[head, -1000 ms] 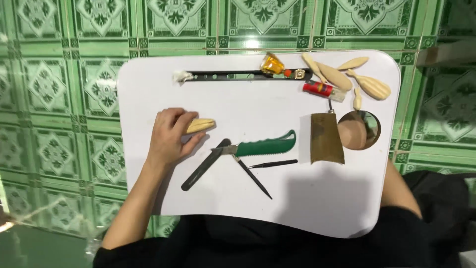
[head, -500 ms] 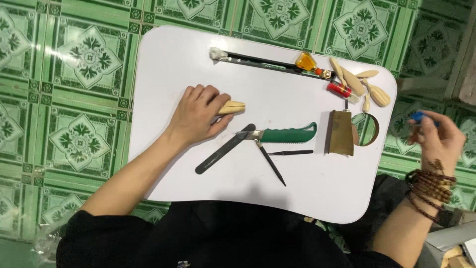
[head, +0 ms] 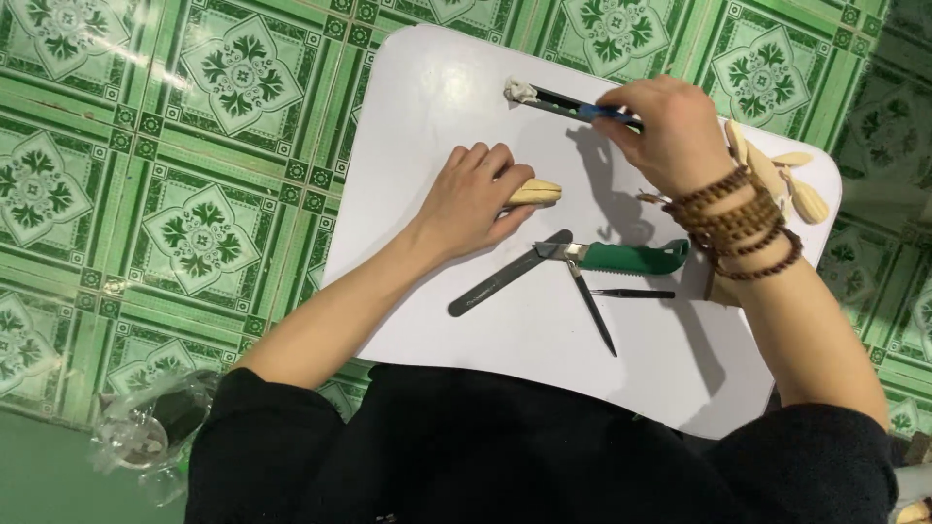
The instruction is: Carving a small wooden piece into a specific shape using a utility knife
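A small white table (head: 427,107) stands on green patterned floor tiles. My left hand (head: 471,199) rests on it, closed around a pale wooden piece (head: 537,191) whose tip sticks out to the right. My right hand (head: 665,131), with wooden bead bracelets (head: 738,218) on the wrist, hovers over the table's far side and grips a thin blue pen-like object (head: 607,113). Just beneath it lies a long dark tool (head: 558,99) with a white wad at its left end.
A green-handled saw knife (head: 621,256), a flat grey file (head: 510,273) and two thin dark needle tools (head: 592,311) lie near the front middle. Several carved pale wooden pieces (head: 791,189) sit at the right edge. A crumpled clear plastic bag (head: 146,432) lies on the floor at lower left.
My right hand came in from off the table's right side and now hovers over the far part with the blue object. My left hand stayed on the wooden piece. The view shifted.
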